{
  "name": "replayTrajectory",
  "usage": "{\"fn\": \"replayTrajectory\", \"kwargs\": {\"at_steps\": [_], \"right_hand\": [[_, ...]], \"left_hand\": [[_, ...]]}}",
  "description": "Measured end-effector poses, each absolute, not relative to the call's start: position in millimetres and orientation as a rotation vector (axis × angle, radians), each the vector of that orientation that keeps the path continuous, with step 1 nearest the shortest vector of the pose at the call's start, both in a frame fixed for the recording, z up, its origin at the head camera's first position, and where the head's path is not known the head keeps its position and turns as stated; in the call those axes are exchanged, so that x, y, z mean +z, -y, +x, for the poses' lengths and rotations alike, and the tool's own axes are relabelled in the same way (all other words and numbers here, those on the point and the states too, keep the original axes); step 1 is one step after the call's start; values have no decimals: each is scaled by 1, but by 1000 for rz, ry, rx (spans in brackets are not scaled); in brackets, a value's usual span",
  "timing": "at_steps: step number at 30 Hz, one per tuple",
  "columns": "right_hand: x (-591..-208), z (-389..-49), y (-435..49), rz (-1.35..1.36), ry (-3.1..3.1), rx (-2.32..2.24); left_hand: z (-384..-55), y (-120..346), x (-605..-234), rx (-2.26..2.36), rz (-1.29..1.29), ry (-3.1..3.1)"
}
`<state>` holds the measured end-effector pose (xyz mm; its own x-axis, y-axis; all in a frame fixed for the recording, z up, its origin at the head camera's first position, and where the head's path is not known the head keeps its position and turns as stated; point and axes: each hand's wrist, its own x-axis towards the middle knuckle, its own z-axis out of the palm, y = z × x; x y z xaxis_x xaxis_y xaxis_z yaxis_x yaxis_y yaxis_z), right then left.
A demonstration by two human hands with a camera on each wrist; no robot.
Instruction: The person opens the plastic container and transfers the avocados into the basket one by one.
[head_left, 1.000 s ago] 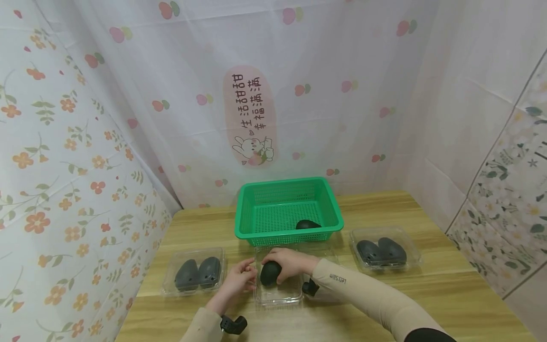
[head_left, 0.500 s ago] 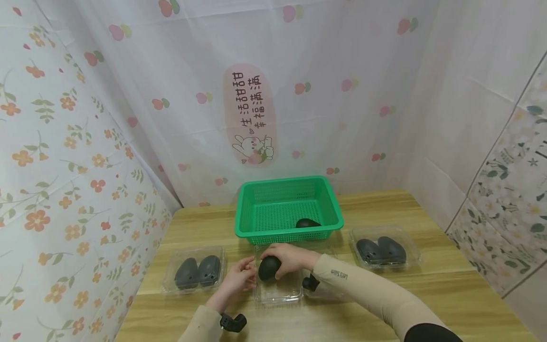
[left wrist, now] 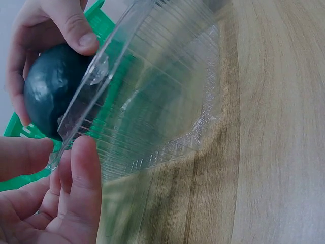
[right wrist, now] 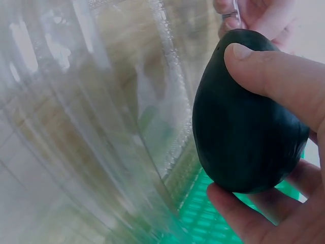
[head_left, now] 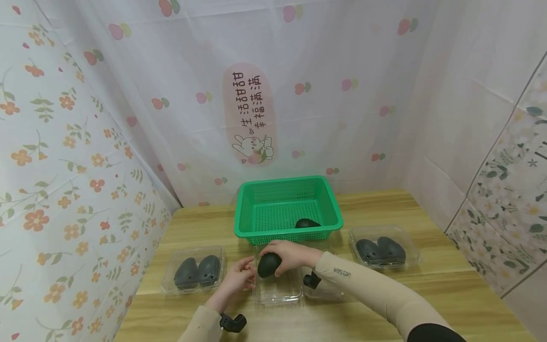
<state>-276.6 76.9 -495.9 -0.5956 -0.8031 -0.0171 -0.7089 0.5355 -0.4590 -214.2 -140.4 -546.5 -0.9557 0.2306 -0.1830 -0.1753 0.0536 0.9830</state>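
My right hand [head_left: 292, 255] grips a dark green avocado [head_left: 268, 266] over the left side of a clear plastic clamshell box [head_left: 279, 300]. In the right wrist view, the thumb lies across the top of this avocado [right wrist: 244, 127] and fingers support it from below. My left hand [head_left: 237, 278] is at the box's left edge. Seen from the left wrist, its thumb and fingers pinch the rim of the ribbed clear box [left wrist: 167, 91], with the avocado [left wrist: 53, 94] just beyond the wall. The box's open lid lies to the right, partly hidden under my right forearm.
Behind the box stands a green plastic basket [head_left: 284, 235] with one dark avocado [head_left: 306, 223] in it. Closed clear boxes, each with two dark avocados, sit at left [head_left: 170, 280] and right [head_left: 411, 249]. A printed curtain [head_left: 363, 142] hangs behind the wooden table [head_left: 205, 225].
My right hand has shifted the avocado slightly away from me and to the left, and the avocado is more tilted. The left hand stays at the box edge.
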Motion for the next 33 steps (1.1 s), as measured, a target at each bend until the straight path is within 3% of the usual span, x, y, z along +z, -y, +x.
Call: {"fn": "replayTrajectory", "kwargs": {"at_steps": [33], "right_hand": [[-461,-283,-99,-1202,-2542,-725]], "left_hand": [[-216,141,-550,1983,56,-2031]]}}
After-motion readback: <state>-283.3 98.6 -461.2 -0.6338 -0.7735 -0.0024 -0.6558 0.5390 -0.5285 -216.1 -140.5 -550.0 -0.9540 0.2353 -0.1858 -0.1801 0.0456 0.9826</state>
